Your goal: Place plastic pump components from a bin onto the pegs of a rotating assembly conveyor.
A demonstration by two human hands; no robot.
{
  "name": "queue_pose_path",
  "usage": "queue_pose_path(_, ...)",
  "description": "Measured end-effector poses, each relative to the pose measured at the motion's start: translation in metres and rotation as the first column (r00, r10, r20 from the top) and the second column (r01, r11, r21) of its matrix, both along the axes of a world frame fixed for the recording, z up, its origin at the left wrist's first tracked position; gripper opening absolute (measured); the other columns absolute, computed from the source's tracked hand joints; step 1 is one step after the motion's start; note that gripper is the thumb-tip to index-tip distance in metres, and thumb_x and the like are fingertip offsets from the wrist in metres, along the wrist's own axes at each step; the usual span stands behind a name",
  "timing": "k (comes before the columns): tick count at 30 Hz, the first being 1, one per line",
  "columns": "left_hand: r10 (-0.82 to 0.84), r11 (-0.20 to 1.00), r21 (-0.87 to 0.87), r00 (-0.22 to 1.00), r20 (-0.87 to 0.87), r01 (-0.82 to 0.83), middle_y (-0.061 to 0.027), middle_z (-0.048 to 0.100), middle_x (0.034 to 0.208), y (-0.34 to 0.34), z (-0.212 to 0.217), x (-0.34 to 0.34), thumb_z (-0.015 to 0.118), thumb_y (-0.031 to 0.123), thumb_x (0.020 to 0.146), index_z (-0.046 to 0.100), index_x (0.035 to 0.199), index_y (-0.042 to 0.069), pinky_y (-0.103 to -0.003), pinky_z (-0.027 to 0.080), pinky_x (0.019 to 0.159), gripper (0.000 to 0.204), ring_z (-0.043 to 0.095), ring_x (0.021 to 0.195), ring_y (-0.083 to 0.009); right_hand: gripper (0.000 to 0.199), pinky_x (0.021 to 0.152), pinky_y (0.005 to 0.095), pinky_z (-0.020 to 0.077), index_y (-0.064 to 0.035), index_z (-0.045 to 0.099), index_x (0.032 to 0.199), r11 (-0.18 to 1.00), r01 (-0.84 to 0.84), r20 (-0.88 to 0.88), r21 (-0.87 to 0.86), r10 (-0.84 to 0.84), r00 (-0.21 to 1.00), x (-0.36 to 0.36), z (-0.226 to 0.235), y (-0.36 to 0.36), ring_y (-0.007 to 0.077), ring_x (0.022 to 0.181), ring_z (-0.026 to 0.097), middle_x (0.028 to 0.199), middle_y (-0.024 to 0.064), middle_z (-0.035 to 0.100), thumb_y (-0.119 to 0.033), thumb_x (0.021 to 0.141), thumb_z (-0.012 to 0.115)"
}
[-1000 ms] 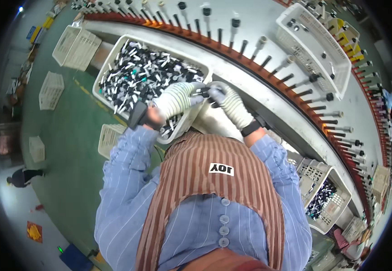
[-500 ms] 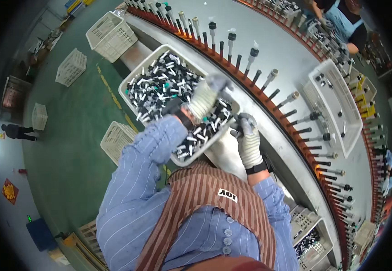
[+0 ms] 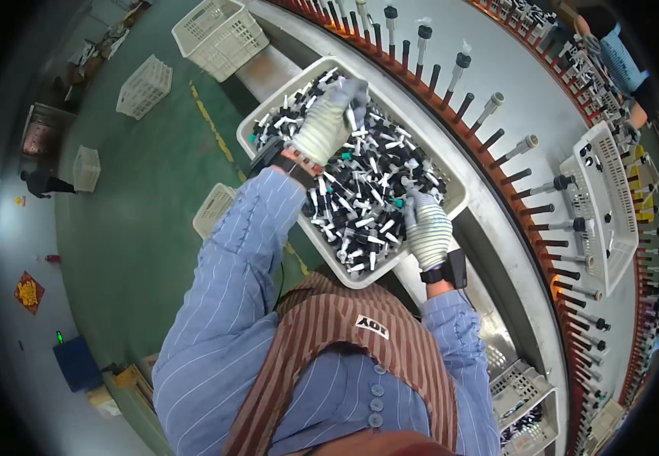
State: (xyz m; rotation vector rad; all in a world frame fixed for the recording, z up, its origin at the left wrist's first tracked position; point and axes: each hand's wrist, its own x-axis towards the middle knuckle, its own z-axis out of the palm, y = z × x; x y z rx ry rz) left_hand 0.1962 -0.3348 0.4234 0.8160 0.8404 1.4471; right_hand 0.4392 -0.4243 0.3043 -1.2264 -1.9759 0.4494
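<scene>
Small black-and-white plastic tubular parts (image 3: 372,166): heaped in rectangular white plastic bin (image 3: 458,201). Judged light, stiff, likely slippery; pinch at wider dark body, sparing slim white stem. Left striped-gloved hand (image 3: 328,120): fingers curled above heap, cannot tell whether gripping. Right striped-gloved hand (image 3: 429,230): fingers at heap's edge, closure hidden.

Free room over heaped parts (image 3: 367,178) — bin rim (image 3: 460,204), then pegs (image 3: 464,108), block right side.
</scene>
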Motion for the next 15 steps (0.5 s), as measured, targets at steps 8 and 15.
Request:
queue_pose_path(8,0.171,0.983,-0.042,0.971,-0.169,-0.18,-0.0089,0.059,0.1,0.081,0.034,-0.095,0.069,0.034,0.093,0.056,0.11,-0.001,-0.046,0.061,0.074,0.041,0.06,0.088,-0.0213,0.022,0.093,0.0383,0.0478,-0.0037,0.061,0.115,0.988,-0.09,-0.362,-0.123,0.039,0.931,0.001,0.014,0.003,0.0326,0.103,0.061,0.112,0.0149,0.063,-0.016,0.099,0.052)
queue_pose_path(15,0.241,0.944,0.275,0.949,-0.201,-0.182,-0.0049,0.06,0.071,0.321,0.043,-0.241,0.062,0.027,0.095,0.065,0.096,0.004,-0.036,0.056,0.061,0.023,0.06,0.061,-0.0183,0.023,0.058,0.0213,0.0417,-0.0039,0.065,0.096,0.751,0.272,-0.538,-0.602,-0.633,0.556,-0.023,0.031,-0.003,0.0064,0.061,0.053,0.074,0.0017,0.059,-0.027,0.097,0.062)
